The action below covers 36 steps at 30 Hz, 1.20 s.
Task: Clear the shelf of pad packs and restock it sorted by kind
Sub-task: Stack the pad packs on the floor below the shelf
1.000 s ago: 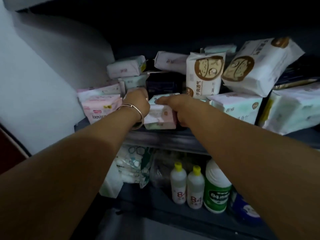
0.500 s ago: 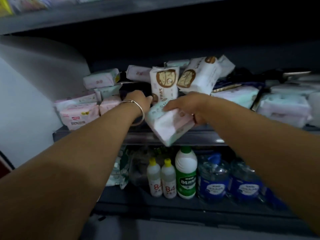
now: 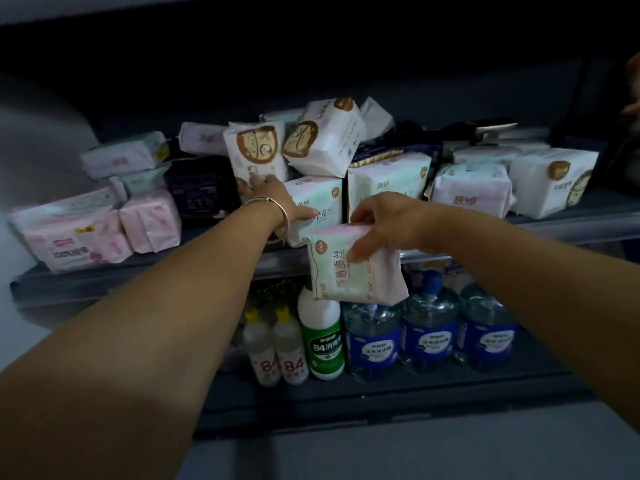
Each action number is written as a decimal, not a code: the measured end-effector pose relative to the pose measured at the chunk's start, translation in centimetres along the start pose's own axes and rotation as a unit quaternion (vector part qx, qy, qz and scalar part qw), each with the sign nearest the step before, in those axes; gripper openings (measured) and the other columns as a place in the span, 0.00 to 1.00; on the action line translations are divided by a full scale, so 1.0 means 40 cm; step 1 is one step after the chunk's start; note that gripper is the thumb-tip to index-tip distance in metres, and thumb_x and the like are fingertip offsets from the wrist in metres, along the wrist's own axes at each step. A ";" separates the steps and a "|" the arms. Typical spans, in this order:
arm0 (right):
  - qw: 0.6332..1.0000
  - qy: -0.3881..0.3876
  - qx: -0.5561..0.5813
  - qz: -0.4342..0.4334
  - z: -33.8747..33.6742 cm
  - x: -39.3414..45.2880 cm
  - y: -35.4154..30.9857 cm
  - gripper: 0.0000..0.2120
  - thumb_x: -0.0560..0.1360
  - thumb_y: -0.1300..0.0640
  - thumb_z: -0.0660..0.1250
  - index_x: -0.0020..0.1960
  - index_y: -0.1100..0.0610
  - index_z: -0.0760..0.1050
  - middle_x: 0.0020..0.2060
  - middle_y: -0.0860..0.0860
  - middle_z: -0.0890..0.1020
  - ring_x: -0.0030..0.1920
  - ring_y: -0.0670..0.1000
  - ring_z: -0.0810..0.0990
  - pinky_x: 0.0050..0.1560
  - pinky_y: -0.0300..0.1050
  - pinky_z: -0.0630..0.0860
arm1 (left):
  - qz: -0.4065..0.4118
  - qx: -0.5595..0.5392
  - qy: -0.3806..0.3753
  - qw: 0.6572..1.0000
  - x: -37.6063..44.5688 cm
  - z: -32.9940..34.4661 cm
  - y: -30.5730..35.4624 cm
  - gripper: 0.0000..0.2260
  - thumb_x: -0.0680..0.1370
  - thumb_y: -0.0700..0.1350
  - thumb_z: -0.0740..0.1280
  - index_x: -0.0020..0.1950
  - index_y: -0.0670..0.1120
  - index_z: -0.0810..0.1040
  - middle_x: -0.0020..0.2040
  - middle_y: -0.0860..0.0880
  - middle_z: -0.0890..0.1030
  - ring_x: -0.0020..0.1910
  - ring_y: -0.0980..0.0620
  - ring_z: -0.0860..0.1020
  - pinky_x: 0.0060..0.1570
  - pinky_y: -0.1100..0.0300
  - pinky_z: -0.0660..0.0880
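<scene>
Below shelf edge, right hand grips pad pack

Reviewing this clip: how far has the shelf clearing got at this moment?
Early stage. Done: nothing visibly sorted; packs of mixed kinds lie jumbled across the shelf. In hand: the right hand holds a green-and-pink pack clear of the shelf edge, while the left hand reaches against the brown-print pack. Left: nearly all packs to remove, then restocking by kind.

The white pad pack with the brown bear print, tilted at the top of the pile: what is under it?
The tilted bear-print pack rests on a pink-and-mint pad pack and leans over a dark pack. What lies behind it is hidden.
</scene>
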State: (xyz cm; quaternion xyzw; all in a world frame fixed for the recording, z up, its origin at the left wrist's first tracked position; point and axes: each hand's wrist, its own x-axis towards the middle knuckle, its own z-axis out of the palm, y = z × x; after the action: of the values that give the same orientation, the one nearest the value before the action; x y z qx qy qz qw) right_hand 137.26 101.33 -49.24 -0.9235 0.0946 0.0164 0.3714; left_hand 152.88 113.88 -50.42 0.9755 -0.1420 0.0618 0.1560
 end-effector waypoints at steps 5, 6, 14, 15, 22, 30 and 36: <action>1.000 -0.003 -0.023 -0.012 0.018 -0.011 0.031 0.27 0.67 0.59 0.76 0.63 0.57 0.71 0.56 0.52 0.77 0.55 0.53 0.76 0.55 0.46 0.76 | -0.005 -0.066 0.018 0.998 -0.004 -0.003 0.019 0.41 0.65 0.54 0.76 0.69 0.39 0.60 0.67 0.39 0.67 0.66 0.40 0.67 0.60 0.54 0.69; 0.999 -0.004 -0.031 -0.014 0.023 -0.013 0.035 0.27 0.67 0.59 0.76 0.63 0.57 0.71 0.57 0.52 0.76 0.55 0.53 0.76 0.54 0.46 0.76 | 0.001 -0.084 0.030 0.996 -0.012 -0.008 0.019 0.39 0.66 0.51 0.77 0.68 0.39 0.61 0.66 0.40 0.68 0.64 0.41 0.69 0.57 0.54 0.70; 0.995 0.012 -0.098 -0.033 0.067 -0.039 0.030 0.27 0.68 0.58 0.75 0.64 0.57 0.69 0.59 0.55 0.75 0.55 0.54 0.75 0.52 0.47 0.76 | 0.003 -0.019 0.088 0.996 -0.117 -0.097 -0.047 0.35 0.67 0.52 0.75 0.68 0.40 0.64 0.65 0.40 0.65 0.63 0.41 0.68 0.57 0.53 0.70; 0.994 0.019 -0.104 -0.035 0.073 -0.041 0.026 0.28 0.68 0.58 0.75 0.65 0.58 0.69 0.60 0.55 0.74 0.56 0.55 0.75 0.52 0.46 0.75 | -0.003 -0.004 0.081 0.997 -0.130 -0.103 -0.056 0.35 0.67 0.52 0.74 0.68 0.40 0.64 0.64 0.40 0.65 0.63 0.41 0.68 0.56 0.53 0.70; 0.987 0.077 -0.131 -0.054 0.099 -0.050 0.001 0.29 0.69 0.59 0.75 0.66 0.62 0.68 0.61 0.58 0.73 0.61 0.57 0.73 0.56 0.46 0.73 | -0.021 0.025 0.056 0.998 -0.201 -0.096 -0.112 0.34 0.66 0.51 0.75 0.66 0.40 0.66 0.63 0.40 0.66 0.60 0.41 0.70 0.56 0.52 0.72; 0.989 0.068 -0.118 -0.051 0.154 -0.074 0.026 0.32 0.67 0.61 0.76 0.67 0.57 0.67 0.62 0.57 0.73 0.62 0.58 0.71 0.64 0.54 0.70 | 0.017 0.051 -0.016 0.998 -0.318 -0.104 -0.185 0.32 0.64 0.48 0.76 0.64 0.43 0.69 0.60 0.43 0.68 0.53 0.44 0.73 0.50 0.55 0.76; 0.983 0.047 -0.179 -0.019 0.242 -0.081 0.101 0.32 0.67 0.59 0.74 0.67 0.53 0.66 0.62 0.56 0.73 0.65 0.59 0.67 0.67 0.55 0.62 | 0.041 0.085 -0.103 0.990 -0.418 0.017 -0.256 0.32 0.63 0.46 0.77 0.65 0.46 0.71 0.60 0.43 0.71 0.56 0.42 0.74 0.55 0.53 0.75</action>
State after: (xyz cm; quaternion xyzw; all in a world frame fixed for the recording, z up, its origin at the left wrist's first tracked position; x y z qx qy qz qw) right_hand 133.73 105.67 -58.68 -0.9764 0.0900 -0.0171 0.1958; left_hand 140.03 127.29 -56.75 0.9797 -0.1917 -0.0207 0.0546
